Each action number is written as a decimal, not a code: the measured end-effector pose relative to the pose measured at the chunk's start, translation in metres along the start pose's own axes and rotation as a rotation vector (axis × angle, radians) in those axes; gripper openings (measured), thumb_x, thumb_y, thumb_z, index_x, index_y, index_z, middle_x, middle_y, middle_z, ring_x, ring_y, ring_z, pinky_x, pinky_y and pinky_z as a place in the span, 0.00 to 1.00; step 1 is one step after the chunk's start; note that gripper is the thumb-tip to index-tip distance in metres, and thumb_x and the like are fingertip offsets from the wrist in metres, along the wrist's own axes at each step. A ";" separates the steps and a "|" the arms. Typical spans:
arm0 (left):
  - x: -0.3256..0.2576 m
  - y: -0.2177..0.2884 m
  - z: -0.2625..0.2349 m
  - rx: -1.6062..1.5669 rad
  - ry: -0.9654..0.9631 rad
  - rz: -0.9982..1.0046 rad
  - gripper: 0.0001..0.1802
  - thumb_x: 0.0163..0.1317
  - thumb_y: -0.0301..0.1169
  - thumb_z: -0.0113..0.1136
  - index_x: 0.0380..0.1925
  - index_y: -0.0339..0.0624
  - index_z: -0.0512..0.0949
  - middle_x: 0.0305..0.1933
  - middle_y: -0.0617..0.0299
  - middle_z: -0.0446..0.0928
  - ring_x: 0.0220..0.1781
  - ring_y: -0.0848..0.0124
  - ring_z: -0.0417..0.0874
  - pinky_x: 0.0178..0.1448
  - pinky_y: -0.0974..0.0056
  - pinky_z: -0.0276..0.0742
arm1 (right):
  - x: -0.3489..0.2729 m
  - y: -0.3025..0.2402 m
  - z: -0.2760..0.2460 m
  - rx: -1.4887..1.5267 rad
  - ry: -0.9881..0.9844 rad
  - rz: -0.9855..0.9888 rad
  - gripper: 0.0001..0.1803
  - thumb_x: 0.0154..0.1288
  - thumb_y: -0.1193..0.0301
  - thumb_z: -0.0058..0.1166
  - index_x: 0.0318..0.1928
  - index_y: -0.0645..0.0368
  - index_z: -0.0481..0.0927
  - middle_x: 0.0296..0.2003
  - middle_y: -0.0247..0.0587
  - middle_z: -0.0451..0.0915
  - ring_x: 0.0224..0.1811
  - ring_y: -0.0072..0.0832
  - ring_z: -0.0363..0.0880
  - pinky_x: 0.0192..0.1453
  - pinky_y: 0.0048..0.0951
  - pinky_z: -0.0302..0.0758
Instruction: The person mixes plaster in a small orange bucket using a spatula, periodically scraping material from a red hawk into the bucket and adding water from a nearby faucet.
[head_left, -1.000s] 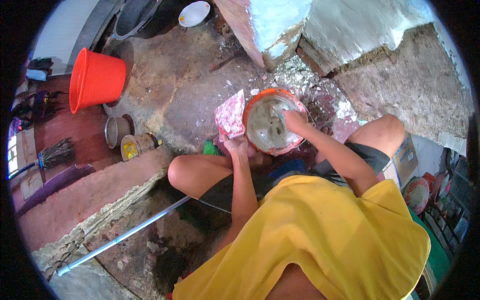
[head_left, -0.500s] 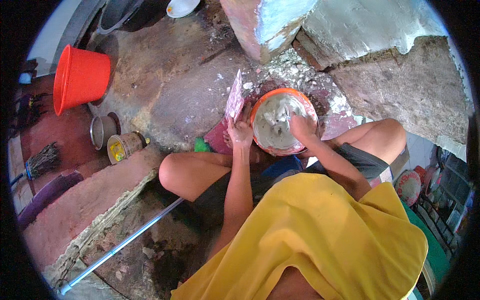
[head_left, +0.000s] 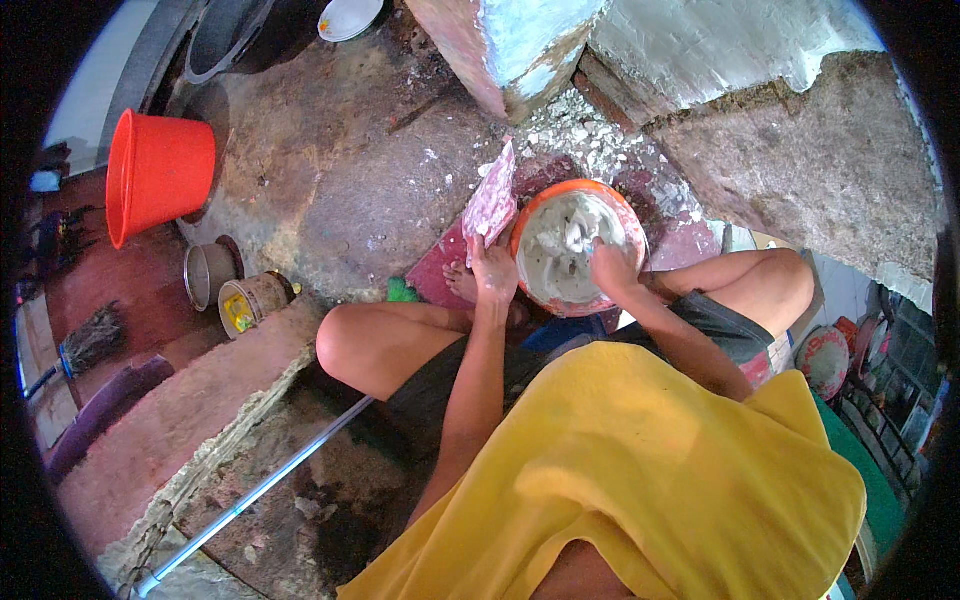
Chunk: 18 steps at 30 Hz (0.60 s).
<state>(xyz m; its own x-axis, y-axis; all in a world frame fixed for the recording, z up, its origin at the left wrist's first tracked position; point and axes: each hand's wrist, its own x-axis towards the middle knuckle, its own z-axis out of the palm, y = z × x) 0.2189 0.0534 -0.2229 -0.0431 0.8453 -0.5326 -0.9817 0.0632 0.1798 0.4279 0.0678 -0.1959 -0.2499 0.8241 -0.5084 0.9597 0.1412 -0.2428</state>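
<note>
A board (head_left: 490, 205) is held by the left hand (head_left: 494, 274) near the bucket (head_left: 580, 185), seemingly for easy reach. A smeared tool (head_left: 577, 237) is gripped by the right hand (head_left: 613, 268).

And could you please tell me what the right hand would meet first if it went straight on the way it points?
Most likely the grey-white paste in the orange-rimmed bucket: the right hand points forward and leftward over it, though its height above the paste is unclear from this view.
</note>
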 end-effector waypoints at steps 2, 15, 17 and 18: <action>0.005 0.003 -0.010 -0.073 0.063 -0.035 0.25 0.60 0.44 0.35 0.51 0.38 0.61 0.55 0.53 0.62 0.59 0.61 0.59 0.64 0.59 0.48 | -0.024 0.006 -0.002 -0.075 0.204 -0.242 0.14 0.52 0.71 0.44 0.37 0.67 0.69 0.20 0.53 0.74 0.26 0.46 0.75 0.42 0.52 0.64; 0.002 0.002 -0.001 0.094 -0.041 0.047 0.26 0.57 0.46 0.40 0.51 0.41 0.62 0.56 0.56 0.62 0.58 0.61 0.60 0.62 0.55 0.50 | -0.018 0.003 -0.086 0.058 0.089 -0.083 0.16 0.54 0.71 0.44 0.44 0.59 0.68 0.22 0.53 0.74 0.27 0.47 0.75 0.30 0.45 0.71; 0.005 0.001 -0.003 0.098 -0.047 0.032 0.27 0.57 0.46 0.40 0.52 0.41 0.62 0.56 0.55 0.62 0.58 0.60 0.60 0.62 0.55 0.51 | 0.006 0.009 -0.058 0.078 0.094 -0.072 0.14 0.54 0.70 0.45 0.42 0.59 0.69 0.21 0.53 0.74 0.27 0.47 0.74 0.31 0.45 0.69; 0.007 0.000 -0.004 0.074 -0.041 0.013 0.27 0.57 0.46 0.40 0.52 0.40 0.62 0.56 0.55 0.62 0.58 0.60 0.60 0.62 0.55 0.50 | 0.017 0.009 -0.047 0.020 0.063 -0.079 0.14 0.54 0.71 0.44 0.42 0.59 0.68 0.22 0.53 0.74 0.28 0.46 0.74 0.32 0.45 0.69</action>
<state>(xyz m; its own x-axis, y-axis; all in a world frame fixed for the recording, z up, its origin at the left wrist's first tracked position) 0.2178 0.0570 -0.2293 -0.0470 0.8670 -0.4960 -0.9646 0.0897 0.2481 0.4384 0.1090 -0.1679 -0.3157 0.8435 -0.4345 0.9344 0.1967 -0.2970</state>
